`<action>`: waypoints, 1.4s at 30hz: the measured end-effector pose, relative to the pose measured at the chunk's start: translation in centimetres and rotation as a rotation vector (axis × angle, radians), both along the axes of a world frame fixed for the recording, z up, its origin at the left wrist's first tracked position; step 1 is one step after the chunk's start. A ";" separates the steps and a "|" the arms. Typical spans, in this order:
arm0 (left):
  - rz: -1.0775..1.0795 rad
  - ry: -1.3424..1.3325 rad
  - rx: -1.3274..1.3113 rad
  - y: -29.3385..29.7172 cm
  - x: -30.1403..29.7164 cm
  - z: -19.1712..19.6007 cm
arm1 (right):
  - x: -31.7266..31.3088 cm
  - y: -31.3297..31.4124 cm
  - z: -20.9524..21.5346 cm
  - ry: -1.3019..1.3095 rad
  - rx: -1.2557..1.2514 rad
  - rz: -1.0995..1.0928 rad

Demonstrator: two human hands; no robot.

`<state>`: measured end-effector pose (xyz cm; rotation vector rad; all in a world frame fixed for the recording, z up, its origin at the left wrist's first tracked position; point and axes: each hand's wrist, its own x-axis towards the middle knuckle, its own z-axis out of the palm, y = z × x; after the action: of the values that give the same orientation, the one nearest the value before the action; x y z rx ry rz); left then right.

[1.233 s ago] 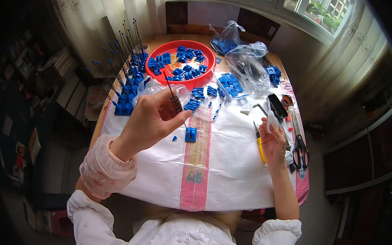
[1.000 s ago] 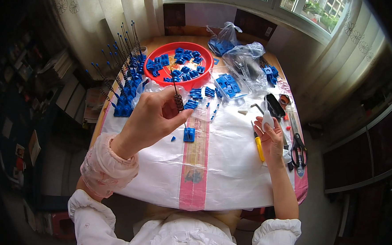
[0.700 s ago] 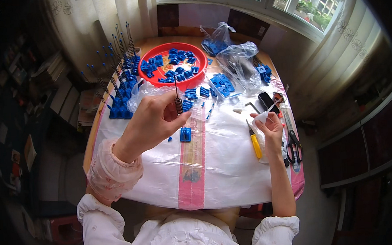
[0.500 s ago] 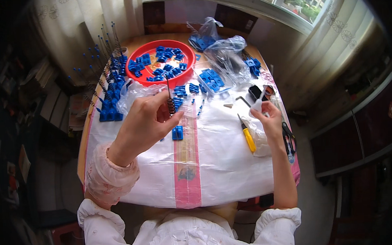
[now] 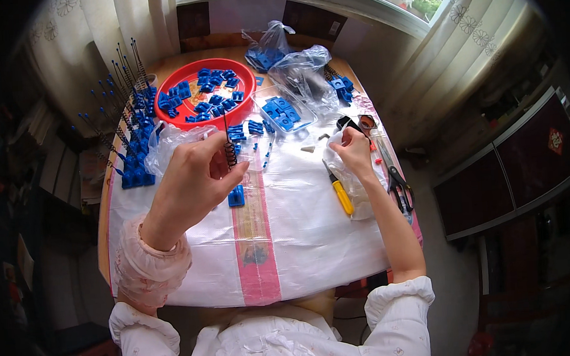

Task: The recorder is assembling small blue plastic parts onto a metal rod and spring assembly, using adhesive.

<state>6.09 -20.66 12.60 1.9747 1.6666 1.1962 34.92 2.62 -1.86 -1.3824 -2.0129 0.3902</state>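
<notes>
White sheeting [image 5: 321,256] lies beneath as the left hand [image 5: 190,181] pinches a black coil spring [image 5: 231,156] above a small blue block [image 5: 236,197], which could tip if that pinch twists; the right hand [image 5: 354,151] bunches round a half-hidden whitish object [image 5: 336,140].

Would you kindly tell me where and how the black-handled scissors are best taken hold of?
I would take the black-handled scissors by the black handles, probably coming from the near side and from above: the handle end lies nearest, while the blades point away.
</notes>
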 end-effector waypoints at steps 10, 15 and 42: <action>-0.026 0.072 0.032 1.5 0.1 0.1 | 0.3 0.0 -0.7 0.109 -0.066 0.036; -0.023 0.065 0.022 1.8 0.5 0.0 | 1.2 0.1 -0.5 0.135 -0.044 0.044; -0.073 0.129 0.098 2.9 1.5 0.5 | -9.6 -14.4 9.4 0.557 -0.366 0.752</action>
<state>7.56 -17.78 13.06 2.1956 1.6080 1.1678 25.33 -11.76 7.53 -0.5276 -1.9472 1.3618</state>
